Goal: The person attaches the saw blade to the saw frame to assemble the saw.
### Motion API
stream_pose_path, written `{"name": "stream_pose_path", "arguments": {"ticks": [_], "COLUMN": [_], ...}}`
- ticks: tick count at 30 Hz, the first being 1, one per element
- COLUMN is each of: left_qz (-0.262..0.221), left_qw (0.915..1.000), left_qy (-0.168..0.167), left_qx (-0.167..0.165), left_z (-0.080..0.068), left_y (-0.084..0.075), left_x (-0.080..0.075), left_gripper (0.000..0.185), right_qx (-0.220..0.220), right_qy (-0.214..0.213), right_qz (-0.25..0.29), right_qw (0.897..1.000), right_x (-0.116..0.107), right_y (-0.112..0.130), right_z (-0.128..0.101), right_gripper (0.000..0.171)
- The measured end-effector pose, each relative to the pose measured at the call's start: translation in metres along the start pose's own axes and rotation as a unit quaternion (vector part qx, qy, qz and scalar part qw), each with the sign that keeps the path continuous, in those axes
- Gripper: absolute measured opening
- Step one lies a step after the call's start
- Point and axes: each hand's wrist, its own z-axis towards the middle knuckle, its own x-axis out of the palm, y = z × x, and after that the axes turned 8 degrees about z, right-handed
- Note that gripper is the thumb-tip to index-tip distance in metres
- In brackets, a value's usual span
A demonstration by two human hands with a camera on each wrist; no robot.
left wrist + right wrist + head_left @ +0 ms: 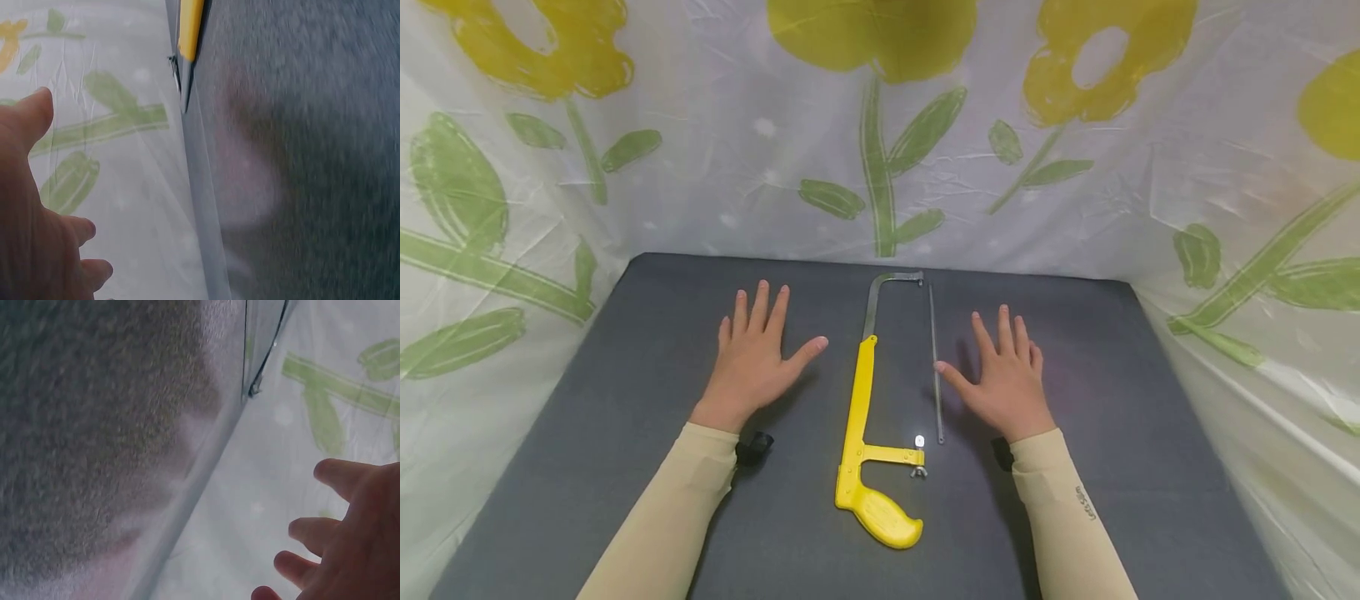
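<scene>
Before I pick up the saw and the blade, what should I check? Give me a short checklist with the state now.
1. Left hand free: ok, open and flat on the mat.
2. Right hand free: ok, open and flat on the mat.
3. Saw within reach: ok, lies between the hands.
4. Blade out of the frame: ok, lies loose beside the saw, by the right thumb.
5. Wing nut loosened: cannot tell.
6. Blade teeth direction: cannot tell, too small.

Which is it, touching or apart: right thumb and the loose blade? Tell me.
Cannot tell. In the head view the right hand lies flat, its thumb tip right at the blade; no gap or contact shows plainly.
</scene>
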Motion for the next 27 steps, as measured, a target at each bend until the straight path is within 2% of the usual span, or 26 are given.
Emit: {"name": "stream_pose_path", "arguments": {"ticks": [15, 24, 27], "left_qz": [-0.001, -0.024, -0.026], "left_qw": [0.9995, 0.9981, 0.9980], "left_qy": [-0.001, 0.014, 0.020], "left_qx": [0.031, 0.055, 0.054], "left_z": [-0.001, -0.002, -0.002], "left_y": [-0.032, -0.053, -0.056], "left_x": [0.010, 0.018, 0.018], "left_gripper": [0.109, 0.107, 0.108], "right_qx": [-0.001, -0.013, -0.019], "right_qy": [0.018, 0.026, 0.031], "right_qz": [0.004, 0.005, 0.005], "right_qw": [1.000, 1.000, 0.999], "right_x": [0.010, 0.012, 0.015], "right_y": [0.020, 0.028, 0.034], "right_z": [0.001, -0.001, 0.000], "right_gripper": [0.107, 0.111, 0.111]}}
